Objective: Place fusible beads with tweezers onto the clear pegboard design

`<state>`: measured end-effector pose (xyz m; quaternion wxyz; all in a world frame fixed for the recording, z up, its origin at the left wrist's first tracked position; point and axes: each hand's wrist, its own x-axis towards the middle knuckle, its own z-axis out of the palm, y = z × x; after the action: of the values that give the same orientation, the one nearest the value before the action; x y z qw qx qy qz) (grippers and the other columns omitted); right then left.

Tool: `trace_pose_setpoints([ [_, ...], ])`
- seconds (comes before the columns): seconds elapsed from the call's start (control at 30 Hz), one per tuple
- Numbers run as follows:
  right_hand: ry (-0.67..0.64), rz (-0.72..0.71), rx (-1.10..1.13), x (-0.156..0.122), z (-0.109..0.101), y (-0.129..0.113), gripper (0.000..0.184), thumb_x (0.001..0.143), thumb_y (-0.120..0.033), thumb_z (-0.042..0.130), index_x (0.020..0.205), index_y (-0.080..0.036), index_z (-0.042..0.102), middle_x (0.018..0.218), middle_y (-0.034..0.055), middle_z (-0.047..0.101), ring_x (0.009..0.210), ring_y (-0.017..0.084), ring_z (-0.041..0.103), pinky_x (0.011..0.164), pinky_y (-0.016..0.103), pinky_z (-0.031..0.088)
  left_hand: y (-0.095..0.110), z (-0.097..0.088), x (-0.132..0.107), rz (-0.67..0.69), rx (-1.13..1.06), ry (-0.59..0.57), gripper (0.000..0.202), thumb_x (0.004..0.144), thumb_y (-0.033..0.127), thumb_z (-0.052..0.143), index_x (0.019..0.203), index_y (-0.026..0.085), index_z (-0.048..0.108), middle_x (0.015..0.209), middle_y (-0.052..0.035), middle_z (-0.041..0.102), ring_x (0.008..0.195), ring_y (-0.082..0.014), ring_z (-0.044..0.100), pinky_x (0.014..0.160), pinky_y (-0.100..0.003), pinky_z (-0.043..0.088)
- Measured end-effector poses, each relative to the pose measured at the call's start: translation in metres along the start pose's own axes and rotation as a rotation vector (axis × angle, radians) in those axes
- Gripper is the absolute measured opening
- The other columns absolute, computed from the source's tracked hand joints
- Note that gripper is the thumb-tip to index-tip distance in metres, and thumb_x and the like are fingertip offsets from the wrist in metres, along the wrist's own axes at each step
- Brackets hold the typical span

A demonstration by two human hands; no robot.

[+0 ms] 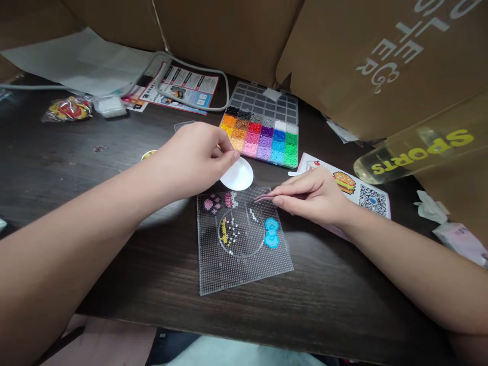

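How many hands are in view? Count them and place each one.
2: the left hand at the edge of the white dish, the right hand holding tweezers over the far part of the pegboard.

One square pegboard (244, 269), one bottle (419, 147)

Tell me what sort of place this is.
Probably a craft table walled by cardboard: there's a sorted bead case, a pegboard with bead shapes such as a blue bow, and tweezers in the right hand.
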<state>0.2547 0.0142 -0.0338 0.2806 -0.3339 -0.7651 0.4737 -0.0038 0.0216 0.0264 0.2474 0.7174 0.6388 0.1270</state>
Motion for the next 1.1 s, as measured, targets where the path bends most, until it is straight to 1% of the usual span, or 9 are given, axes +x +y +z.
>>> trace_pose_setpoints([
  [0.07,-0.125,-0.083,-0.046,0.000,-0.002,0.001,0.021,0.094,-0.025,0.078,0.110,-0.016,0.089,0.070,0.0057,0.077,0.054,0.012,0.060,0.047,0.023,0.045,0.001,-0.001,-0.002,0.011,-0.010,0.003,0.022,0.093,0.038,0.063,0.088,0.021,0.075,0.073,0.0001,0.074,0.074,-0.0198,0.067,0.073,-0.033,0.044],
  [0.1,-0.166,-0.119,-0.056,0.000,-0.002,0.001,0.022,0.095,-0.023,0.076,0.113,-0.016,0.088,0.069,0.0047,0.076,0.054,0.011,0.060,0.047,0.023,0.044,0.001,-0.001,-0.002,0.020,-0.015,0.003,0.022,0.094,0.038,0.062,0.090,0.021,0.075,0.075,-0.0007,0.074,0.075,-0.0201,0.067,0.075,-0.033,0.044],
  [0.17,-0.206,-0.158,-0.065,0.001,-0.002,0.001,0.024,0.097,-0.019,0.073,0.116,-0.018,0.088,0.070,0.0032,0.075,0.052,0.009,0.058,0.046,0.022,0.041,0.001,0.001,-0.003,0.039,-0.022,-0.006,0.024,0.095,0.038,0.060,0.093,0.020,0.076,0.078,-0.0018,0.075,0.076,-0.0203,0.067,0.077,-0.034,0.044],
  [0.37,-0.207,-0.177,-0.111,0.000,-0.002,0.002,0.023,0.098,-0.020,0.072,0.114,-0.017,0.088,0.066,0.0022,0.073,0.049,0.008,0.054,0.046,0.022,0.040,-0.003,0.006,0.001,0.022,0.024,0.009,0.025,0.092,0.042,0.061,0.085,0.023,0.075,0.071,0.0001,0.072,0.074,-0.0211,0.069,0.077,-0.035,0.047],
  [0.53,-0.211,-0.218,-0.123,0.001,-0.002,0.003,0.024,0.098,-0.018,0.072,0.116,-0.018,0.088,0.066,0.0010,0.072,0.051,0.008,0.056,0.048,0.021,0.041,-0.004,0.006,0.002,0.027,0.031,0.006,0.023,0.091,0.041,0.062,0.084,0.023,0.075,0.075,-0.0006,0.074,0.076,-0.0215,0.070,0.079,-0.035,0.050],
  [0.67,-0.211,-0.213,-0.131,0.002,-0.002,0.001,0.023,0.098,-0.019,0.072,0.113,-0.019,0.089,0.066,0.0015,0.073,0.050,0.008,0.056,0.047,0.022,0.041,-0.002,0.005,0.000,0.049,0.057,0.012,0.026,0.093,0.041,0.058,0.084,0.023,0.074,0.076,-0.0006,0.074,0.076,-0.0200,0.068,0.079,-0.035,0.049],
  [0.87,-0.210,-0.216,-0.146,0.002,-0.003,0.002,0.022,0.098,-0.022,0.072,0.112,-0.019,0.089,0.064,0.0013,0.072,0.050,0.008,0.056,0.047,0.022,0.041,-0.001,0.003,-0.004,0.075,0.012,-0.025,0.025,0.094,0.039,0.057,0.092,0.022,0.077,0.081,-0.0005,0.076,0.078,-0.0199,0.069,0.079,-0.034,0.049],
  [0.97,-0.209,-0.211,-0.153,0.002,-0.003,0.003,0.021,0.097,-0.022,0.073,0.110,-0.022,0.089,0.065,0.0012,0.073,0.050,0.008,0.057,0.047,0.022,0.042,-0.002,0.004,-0.002,0.049,0.023,-0.016,0.024,0.093,0.037,0.058,0.091,0.023,0.077,0.079,-0.0002,0.076,0.076,-0.0197,0.069,0.078,-0.033,0.048],
  [1.1,-0.182,-0.182,-0.107,0.003,-0.004,-0.002,0.022,0.095,-0.020,0.074,0.109,-0.024,0.090,0.068,0.0017,0.076,0.051,0.008,0.059,0.047,0.022,0.042,-0.005,0.009,0.001,0.075,0.033,-0.017,0.023,0.094,0.037,0.059,0.088,0.022,0.075,0.078,0.0001,0.076,0.073,-0.0174,0.069,0.072,-0.031,0.045],
])
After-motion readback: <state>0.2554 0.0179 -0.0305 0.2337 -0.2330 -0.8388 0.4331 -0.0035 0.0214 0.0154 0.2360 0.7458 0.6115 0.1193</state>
